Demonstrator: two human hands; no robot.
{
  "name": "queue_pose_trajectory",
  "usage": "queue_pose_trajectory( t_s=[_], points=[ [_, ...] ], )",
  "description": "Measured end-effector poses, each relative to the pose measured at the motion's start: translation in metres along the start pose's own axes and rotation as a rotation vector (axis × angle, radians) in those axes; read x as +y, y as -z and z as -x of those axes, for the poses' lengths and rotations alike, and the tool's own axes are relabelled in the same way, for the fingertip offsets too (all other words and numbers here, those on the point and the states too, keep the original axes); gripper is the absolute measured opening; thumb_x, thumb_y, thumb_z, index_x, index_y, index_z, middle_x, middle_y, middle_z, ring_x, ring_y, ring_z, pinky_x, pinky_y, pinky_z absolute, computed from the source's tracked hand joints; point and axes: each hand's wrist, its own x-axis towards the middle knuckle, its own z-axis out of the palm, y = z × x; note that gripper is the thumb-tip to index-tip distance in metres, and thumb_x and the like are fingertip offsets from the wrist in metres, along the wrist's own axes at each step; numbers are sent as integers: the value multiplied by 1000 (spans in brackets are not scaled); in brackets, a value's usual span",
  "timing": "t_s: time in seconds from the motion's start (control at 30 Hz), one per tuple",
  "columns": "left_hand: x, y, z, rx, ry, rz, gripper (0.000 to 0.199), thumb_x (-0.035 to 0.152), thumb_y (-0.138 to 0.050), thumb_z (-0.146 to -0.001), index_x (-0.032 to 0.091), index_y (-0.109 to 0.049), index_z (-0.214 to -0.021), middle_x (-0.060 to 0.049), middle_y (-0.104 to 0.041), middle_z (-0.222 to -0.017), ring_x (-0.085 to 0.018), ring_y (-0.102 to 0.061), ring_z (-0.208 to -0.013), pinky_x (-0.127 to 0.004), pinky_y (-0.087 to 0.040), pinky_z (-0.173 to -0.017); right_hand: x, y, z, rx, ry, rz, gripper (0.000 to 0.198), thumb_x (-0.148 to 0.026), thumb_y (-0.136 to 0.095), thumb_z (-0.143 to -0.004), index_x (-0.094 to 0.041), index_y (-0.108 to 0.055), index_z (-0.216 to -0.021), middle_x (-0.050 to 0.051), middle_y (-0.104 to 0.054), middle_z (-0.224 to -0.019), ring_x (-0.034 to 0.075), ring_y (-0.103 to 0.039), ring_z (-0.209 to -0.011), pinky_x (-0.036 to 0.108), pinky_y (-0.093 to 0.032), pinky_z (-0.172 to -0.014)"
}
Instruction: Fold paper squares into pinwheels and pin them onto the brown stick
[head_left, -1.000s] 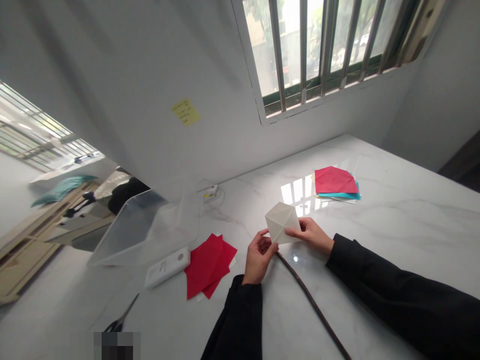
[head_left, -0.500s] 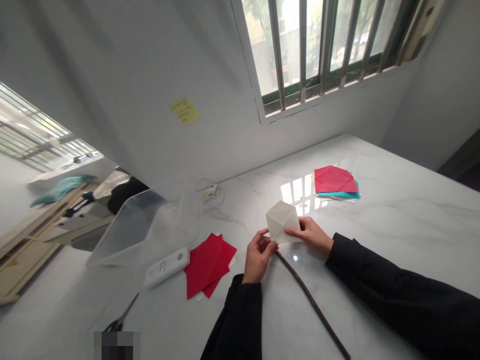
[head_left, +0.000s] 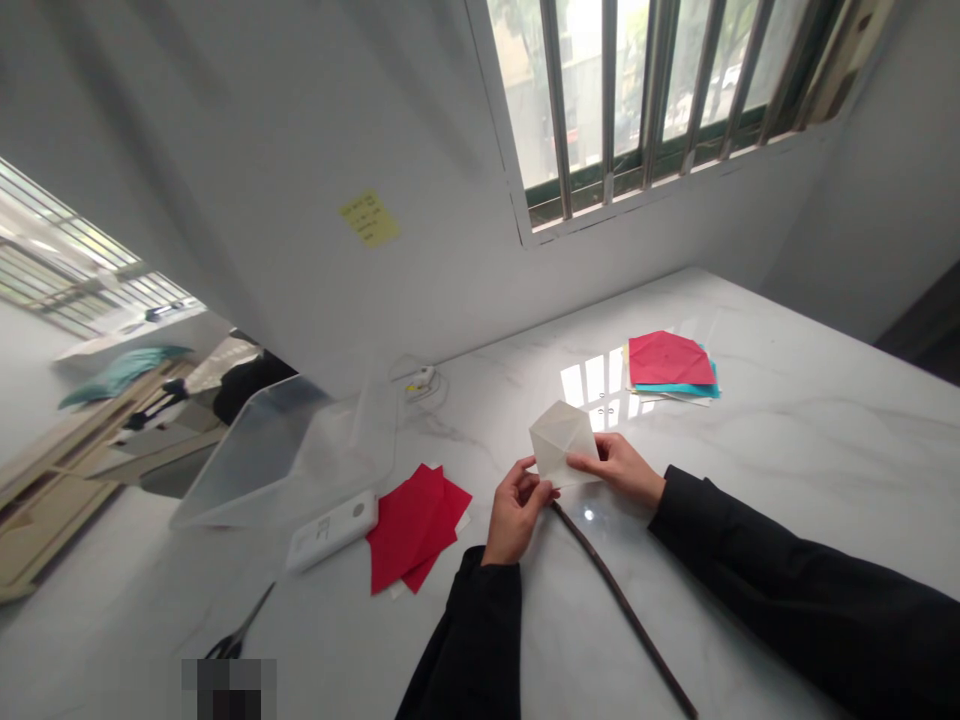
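Folded cream paper (head_left: 555,435) is sitting between both grips, its peaked corner pointing away from the person; its long axis I cannot tell. Left hand (head_left: 514,515) is pinching the near-left corner with thumb and fingers nearly together, and right hand (head_left: 624,466) is clasping the right edge, thumb on top. Just nearer than the left grip, a dark stick (head_left: 616,590) is slanting rightward.

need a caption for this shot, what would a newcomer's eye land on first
Probably the red sheets, vivid on the pale table, left of the left hand, and the red-topped stack farther back on the right. Next, perhaps, the cream paper held by that hand and the right hand near the middle, with a dark stick slanting from below it towards the bottom edge.
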Motion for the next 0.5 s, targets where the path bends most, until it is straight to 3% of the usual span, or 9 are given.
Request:
queue_pose_trajectory(
  t_s=[0.17,0.5],
  points=[
    [0,-1,0,-42,7,1,48,41,-86,-74,13,-73,-110,-14,-78,-110,-28,-73,-103,-37,-55,-94,2,0,2,-65,19,135,48,-57,-77,-80,-10,-75,-92,6,-73,-83,21,-64,-74,29,-49,-65],
    [2,-5,0,55,28,-45,42,45,-87,-71,10,-79,-93,-10,-80,-93,-24,-71,-82,-32,-55,-78,3,-2,4,-123,35,215,47,-57,-76,-81,-10,-75,-87,4,-69,-75,17,-58,-68,26,-43,-60]
  ],
)
